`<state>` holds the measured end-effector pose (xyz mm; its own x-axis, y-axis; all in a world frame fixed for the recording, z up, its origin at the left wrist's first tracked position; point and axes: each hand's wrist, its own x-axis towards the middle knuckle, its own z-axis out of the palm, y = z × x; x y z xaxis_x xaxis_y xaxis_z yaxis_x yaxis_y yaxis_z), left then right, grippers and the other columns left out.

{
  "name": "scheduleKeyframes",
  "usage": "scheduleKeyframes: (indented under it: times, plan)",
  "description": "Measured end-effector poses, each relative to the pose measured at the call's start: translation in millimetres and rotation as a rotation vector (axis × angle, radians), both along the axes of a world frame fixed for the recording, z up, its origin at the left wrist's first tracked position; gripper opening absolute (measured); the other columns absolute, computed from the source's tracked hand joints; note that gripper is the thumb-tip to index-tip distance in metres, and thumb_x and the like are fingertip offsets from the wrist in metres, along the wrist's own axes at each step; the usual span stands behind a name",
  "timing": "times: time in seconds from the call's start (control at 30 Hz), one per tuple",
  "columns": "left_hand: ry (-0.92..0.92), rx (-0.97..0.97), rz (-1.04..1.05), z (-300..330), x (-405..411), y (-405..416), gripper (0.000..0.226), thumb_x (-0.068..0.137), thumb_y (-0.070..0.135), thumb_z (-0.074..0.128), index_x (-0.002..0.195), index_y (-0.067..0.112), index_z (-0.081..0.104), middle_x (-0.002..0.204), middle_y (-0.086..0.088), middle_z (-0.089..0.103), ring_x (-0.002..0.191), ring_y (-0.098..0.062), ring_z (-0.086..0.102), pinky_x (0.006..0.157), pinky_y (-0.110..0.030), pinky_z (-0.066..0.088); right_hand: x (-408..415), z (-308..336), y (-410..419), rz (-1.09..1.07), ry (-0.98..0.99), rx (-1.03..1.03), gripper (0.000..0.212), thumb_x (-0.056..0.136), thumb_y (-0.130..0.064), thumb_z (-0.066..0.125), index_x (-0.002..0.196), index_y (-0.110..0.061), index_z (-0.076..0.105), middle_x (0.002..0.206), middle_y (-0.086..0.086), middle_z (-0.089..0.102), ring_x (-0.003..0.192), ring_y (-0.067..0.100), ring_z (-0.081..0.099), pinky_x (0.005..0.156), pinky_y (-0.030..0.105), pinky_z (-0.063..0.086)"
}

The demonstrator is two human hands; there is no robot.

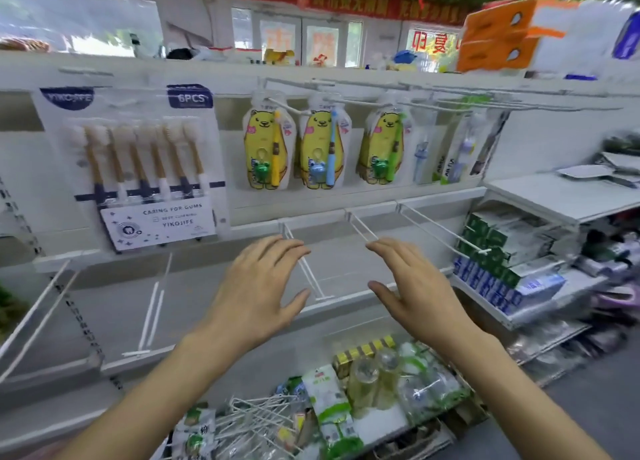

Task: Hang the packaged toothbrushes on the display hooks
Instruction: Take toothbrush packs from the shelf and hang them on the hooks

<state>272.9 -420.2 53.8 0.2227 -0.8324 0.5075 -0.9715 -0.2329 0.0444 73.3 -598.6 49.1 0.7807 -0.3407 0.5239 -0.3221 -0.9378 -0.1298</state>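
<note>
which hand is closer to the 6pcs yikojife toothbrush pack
Left. The left hand is below and right of the YIKOJIFE pack; the right hand is farther right, beyond the left hand.

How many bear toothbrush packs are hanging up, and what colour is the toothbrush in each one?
Yellow toothbrush: 1, the left bear pack
Blue toothbrush: 1, the middle bear pack
Green toothbrush: 1, the right bear pack
Total: 3 bear packs on the top hooks.
</note>
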Motion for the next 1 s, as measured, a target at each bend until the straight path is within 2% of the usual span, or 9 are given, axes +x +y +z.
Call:
scheduleKeyframes:
  times: [0.1, 0.33, 0.5, 0.67, 0.83, 1.0]
  plan:
    - [-0.025, 0.0, -0.068, 3.9, -36.3, -33.8, 0.06, 0.086, 0.054, 0.053, 0.137, 0.022, 0.052, 0.136, 0.005, 0.054, 0.13, -0.019, 0.048, 0.109, -0.039, 0.042, -44.5, -1.7, -19.1, -0.062, -0.002, -0.011, 0.053, 0.094, -0.03, 0.066, 0.141, -0.015, 0.049, 0.141, 0.001, 0.053, 0.131, 0.022, 0.049, 0.105, 0.037, 0.046]
    - [0.0, -0.024, -0.182, 6.4, -132.6, -118.8, 0.055, 0.084, 0.051, 0.056, 0.131, 0.024, 0.054, 0.13, 0.005, 0.055, 0.125, -0.018, 0.049, 0.103, -0.037, 0.044, -150.7, 1.0, -74.7, -0.169, -0.023, -0.013, 0.054, 0.092, -0.029, 0.068, 0.14, -0.013, 0.049, 0.139, 0.001, 0.054, 0.133, 0.02, 0.045, 0.111, 0.033, 0.039]
    - [0.006, -0.015, -0.222, 5.3, -206.6, -179.4, 0.057, 0.083, 0.054, 0.046, 0.132, 0.024, 0.051, 0.128, 0.004, 0.055, 0.123, -0.018, 0.049, 0.102, -0.036, 0.045, -231.0, 3.9, -122.0, -0.25, 0.015, 0.0, 0.055, 0.092, -0.03, 0.068, 0.14, -0.012, 0.05, 0.139, 0.002, 0.054, 0.132, 0.02, 0.044, 0.109, 0.023, 0.027]
    - [0.034, -0.022, -0.256, -0.1, -275.0, -235.0, 0.056, 0.084, 0.052, 0.051, 0.133, 0.025, 0.05, 0.129, 0.005, 0.055, 0.12, -0.019, 0.05, 0.099, -0.036, 0.046, -307.8, 6.5, -163.3, -0.306, 0.016, 0.022, 0.055, 0.094, -0.035, 0.064, 0.145, -0.02, 0.046, 0.144, -0.006, 0.05, 0.134, 0.013, 0.042, 0.109, 0.028, 0.036]
    - [0.083, -0.018, -0.302, -11.1, -334.7, -281.2, 0.055, 0.085, 0.048, 0.06, 0.134, 0.027, 0.049, 0.13, 0.007, 0.053, 0.12, -0.014, 0.048, 0.097, -0.034, 0.047, -373.4, -1.8, -191.9, -0.357, 0.008, 0.048, 0.056, 0.092, -0.031, 0.07, 0.141, -0.015, 0.049, 0.14, -0.001, 0.054, 0.131, 0.018, 0.046, 0.108, 0.032, 0.041]
    - [0.078, 0.022, -0.362, -21.9, -379.1, -339.2, 0.058, 0.087, 0.051, 0.059, 0.138, 0.03, 0.044, 0.137, 0.011, 0.05, 0.128, -0.011, 0.045, 0.107, -0.033, 0.044, -429.0, -9.5, -227.8, -0.441, 0.015, 0.082, 0.057, 0.093, -0.034, 0.069, 0.143, -0.016, 0.048, 0.14, -0.001, 0.053, 0.132, 0.019, 0.046, 0.108, 0.034, 0.042]
